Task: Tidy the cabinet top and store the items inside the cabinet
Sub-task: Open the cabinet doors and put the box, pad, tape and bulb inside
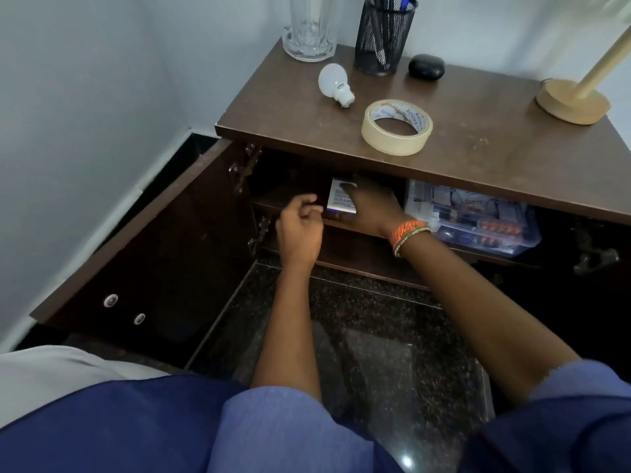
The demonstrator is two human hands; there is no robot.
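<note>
Reaching under the cabinet top (478,155), the right hand (370,204) holds a small white box (339,199) on the upper shelf (290,199), fingers and thumb curled around its far end. The box sits upright on its edge, printed side facing out, just left of a clear plastic bin (478,216) packed with blister packs and papers on the same shelf. An orange and green thread band (409,232) wraps the right wrist.

The left hand (300,227) hovers at the shelf's front edge, just left of the box and not touching it; its fingers are loosely curled and hold nothing.

The left door (136,254) stands swung wide, its hinges showing at the cabinet's side.

Up on the top, a roll of tape (396,128) lies flat near the front edge. Behind it, to the left, a white bulb (334,83) lies on its side. Along the back edge stand a glass vase (309,32), a black mesh pen cup (384,35) and a small black case (426,66). A wooden lamp base (572,102) sits at the right end.
</note>
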